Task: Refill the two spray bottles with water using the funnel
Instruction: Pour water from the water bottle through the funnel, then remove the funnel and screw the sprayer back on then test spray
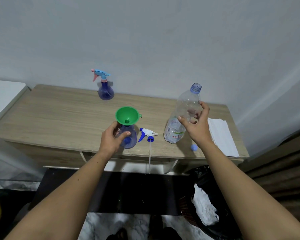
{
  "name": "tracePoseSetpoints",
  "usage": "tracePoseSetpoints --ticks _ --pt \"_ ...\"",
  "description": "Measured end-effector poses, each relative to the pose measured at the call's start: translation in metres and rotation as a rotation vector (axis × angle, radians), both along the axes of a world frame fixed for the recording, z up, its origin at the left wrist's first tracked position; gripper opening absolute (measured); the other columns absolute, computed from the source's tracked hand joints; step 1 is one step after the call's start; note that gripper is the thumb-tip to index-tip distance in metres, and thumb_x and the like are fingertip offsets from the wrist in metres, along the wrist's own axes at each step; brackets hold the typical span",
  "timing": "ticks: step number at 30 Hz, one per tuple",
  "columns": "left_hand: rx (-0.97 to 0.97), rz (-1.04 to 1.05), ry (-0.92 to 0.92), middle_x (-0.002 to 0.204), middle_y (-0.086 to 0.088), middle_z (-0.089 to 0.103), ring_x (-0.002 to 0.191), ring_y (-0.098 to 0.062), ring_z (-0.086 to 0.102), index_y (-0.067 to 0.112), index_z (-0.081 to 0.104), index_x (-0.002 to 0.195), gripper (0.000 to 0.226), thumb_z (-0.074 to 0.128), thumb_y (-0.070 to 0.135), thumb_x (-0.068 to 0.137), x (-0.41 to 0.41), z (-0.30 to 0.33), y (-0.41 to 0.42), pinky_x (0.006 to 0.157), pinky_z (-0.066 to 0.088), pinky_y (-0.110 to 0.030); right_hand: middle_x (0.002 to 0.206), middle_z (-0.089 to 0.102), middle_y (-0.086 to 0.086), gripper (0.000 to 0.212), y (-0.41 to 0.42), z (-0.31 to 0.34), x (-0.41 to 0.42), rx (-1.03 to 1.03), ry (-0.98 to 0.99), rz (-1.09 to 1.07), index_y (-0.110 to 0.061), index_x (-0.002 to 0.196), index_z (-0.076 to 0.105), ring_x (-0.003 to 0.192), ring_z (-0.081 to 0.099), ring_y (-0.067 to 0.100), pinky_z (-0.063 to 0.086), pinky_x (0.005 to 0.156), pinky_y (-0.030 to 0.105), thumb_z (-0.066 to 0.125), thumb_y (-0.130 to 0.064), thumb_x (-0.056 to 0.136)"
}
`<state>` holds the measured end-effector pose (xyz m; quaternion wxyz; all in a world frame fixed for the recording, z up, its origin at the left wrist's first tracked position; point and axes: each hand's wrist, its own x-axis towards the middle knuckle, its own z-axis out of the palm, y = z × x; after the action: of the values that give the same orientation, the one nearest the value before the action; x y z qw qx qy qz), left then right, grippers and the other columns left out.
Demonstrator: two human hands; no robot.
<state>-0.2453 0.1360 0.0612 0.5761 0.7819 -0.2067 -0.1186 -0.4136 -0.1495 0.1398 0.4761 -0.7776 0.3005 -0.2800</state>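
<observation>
L hand (112,139) w/ a curled grip round the near spray bottle (128,138), which stands upright near the front edge of the worktop (59,115). Green funnel (127,116) sits in that bottle's neck. R hand (197,125) has fingers and thumb clamped on the clear water bottle (184,115), uncapped, base on the worktop, leaning away a bit. Spray head (146,134) w/ its tube lies between the two, tube hanging over the front edge. Second spray bottle (105,90), head on, stands at the back by the wall. Blue cap (194,147) lies near the front edge, just R of the water bottle. Folded paper (222,135) on the R end.
</observation>
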Motion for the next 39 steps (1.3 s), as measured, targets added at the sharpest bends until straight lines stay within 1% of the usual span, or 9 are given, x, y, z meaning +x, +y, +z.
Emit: tracePoseSetpoints --ticks 3,5,8,11,15,19,24,32,39 --pt "-0.005 -0.005 0.016 0.096 0.016 0.075 0.088 0.004 0.069 0.024 0.067 0.113 0.041 0.087 0.005 0.083 0.000 0.002 0.000 0.085 0.055 -0.017 0.135 0.059 0.005 0.092 0.001 -0.005 0.000 0.028 -0.005 -0.019 -0.019 0.152 0.028 0.095 0.062 -0.019 0.053 0.082 0.007 0.089 -0.021 0.083" --pt "0.000 -0.004 0.011 0.097 0.015 0.074 0.087 0.010 0.067 0.022 0.066 0.115 0.041 0.086 0.004 0.084 -0.001 0.004 0.000 0.082 0.053 -0.010 0.138 0.056 0.005 0.090 0.002 -0.009 -0.002 0.033 -0.008 -0.030 -0.017 0.151 0.030 0.101 0.061 -0.020 0.050 0.082 0.004 0.089 -0.019 0.082" --pt "0.005 0.004 0.003 0.102 0.010 0.073 0.087 0.012 0.066 0.019 0.066 0.117 0.040 0.086 0.005 0.085 -0.003 0.005 0.000 0.079 0.050 -0.006 0.140 0.053 0.005 0.090 0.009 -0.015 -0.008 0.029 -0.023 -0.070 -0.016 0.149 0.034 0.122 0.059 0.004 0.049 0.094 0.010 0.091 -0.022 0.080" --pt "0.006 0.002 0.007 0.102 0.010 0.073 0.087 0.012 0.066 0.019 0.066 0.116 0.040 0.086 0.005 0.085 -0.002 0.004 0.000 0.080 0.050 -0.006 0.135 0.050 0.010 0.084 0.024 -0.028 -0.016 -0.004 -0.024 -0.165 -0.009 0.142 0.039 0.118 0.056 0.022 0.047 0.083 0.007 0.091 -0.026 0.080" --pt "-0.004 -0.004 0.012 0.102 0.010 0.073 0.088 0.012 0.067 0.019 0.066 0.116 0.040 0.086 0.004 0.085 0.000 0.002 0.000 0.081 0.051 -0.008 0.128 0.048 0.013 0.075 0.051 -0.043 -0.018 -0.051 0.001 -0.194 -0.015 0.130 0.043 0.098 0.053 0.014 0.054 0.093 0.034 0.093 -0.036 0.077" --pt "-0.021 -0.007 0.015 0.104 0.007 0.074 0.093 0.004 0.068 0.018 0.067 0.117 0.039 0.086 0.005 0.085 0.001 -0.001 -0.001 0.084 0.053 -0.011 0.122 0.058 0.006 0.066 0.077 -0.037 -0.004 -0.023 -0.033 -0.100 -0.023 0.125 0.049 0.099 0.057 0.011 0.052 0.087 0.025 0.093 -0.031 0.077" --pt "-0.066 -0.023 0.050 0.109 0.003 0.076 0.106 -0.018 0.072 0.019 0.067 0.117 0.039 0.085 0.004 0.085 0.001 -0.005 -0.001 0.096 0.057 -0.029 0.117 0.064 -0.001 0.055 0.104 -0.023 0.021 -0.118 -0.082 0.118 -0.022 0.122 0.060 0.100 0.061 0.005 0.050 0.086 0.023 0.092 -0.026 0.078" --pt "-0.092 -0.017 0.030 0.103 0.005 0.076 0.090 0.001 0.071 0.012 0.068 0.120 0.038 0.082 0.001 0.087 -0.001 -0.007 -0.001 0.086 0.054 -0.019 0.116 0.065 -0.002 0.023 0.128 -0.001 0.063 -0.479 -0.073 0.414 -0.017 0.104 0.076 0.111 0.062 0.019 0.050 0.096 0.036 0.084 -0.016 0.083" --pt "-0.113 -0.009 0.002 0.099 0.006 0.074 0.086 0.005 0.068 0.012 0.069 0.118 0.038 0.084 0.000 0.085 -0.001 -0.009 -0.001 0.084 0.052 -0.015 0.097 0.074 -0.004 0.008 0.118 0.000 0.075 -0.573 -0.020 0.439 -0.017 0.093 0.078 0.096 0.066 0.020 0.052 0.089 0.042 0.082 -0.017 0.086"
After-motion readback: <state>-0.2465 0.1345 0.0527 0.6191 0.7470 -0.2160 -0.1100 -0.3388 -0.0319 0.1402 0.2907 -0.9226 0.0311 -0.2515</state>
